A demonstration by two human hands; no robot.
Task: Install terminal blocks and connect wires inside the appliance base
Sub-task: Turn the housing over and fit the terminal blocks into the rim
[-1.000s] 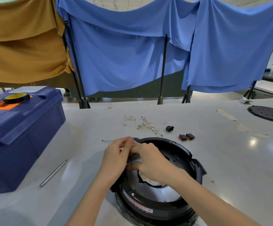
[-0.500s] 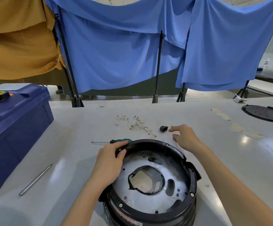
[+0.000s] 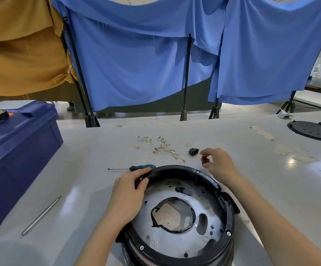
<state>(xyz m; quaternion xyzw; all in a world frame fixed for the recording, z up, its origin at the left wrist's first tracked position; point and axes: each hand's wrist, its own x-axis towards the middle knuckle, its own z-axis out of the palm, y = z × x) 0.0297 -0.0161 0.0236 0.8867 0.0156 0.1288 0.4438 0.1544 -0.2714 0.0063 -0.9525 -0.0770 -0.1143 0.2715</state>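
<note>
Fingers (image 3: 208,150) of right hand (image 3: 221,164) pinch a half-hidden terminal block (image 3: 205,160); left hand (image 3: 129,191) grips appliance base (image 3: 230,214)

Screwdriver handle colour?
Teal, with a black collar at the shaft end. The screwdriver handle shows best in the head view, the only one.

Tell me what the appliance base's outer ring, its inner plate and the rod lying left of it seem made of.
The outer ring: likely black plastic, matte with a faint sheen and moulded tabs. The inner plate: apparently bare sheet metal, silvery, dully reflective, with punched holes. The rod: probably steel, grey with a bright glint along it.
</note>
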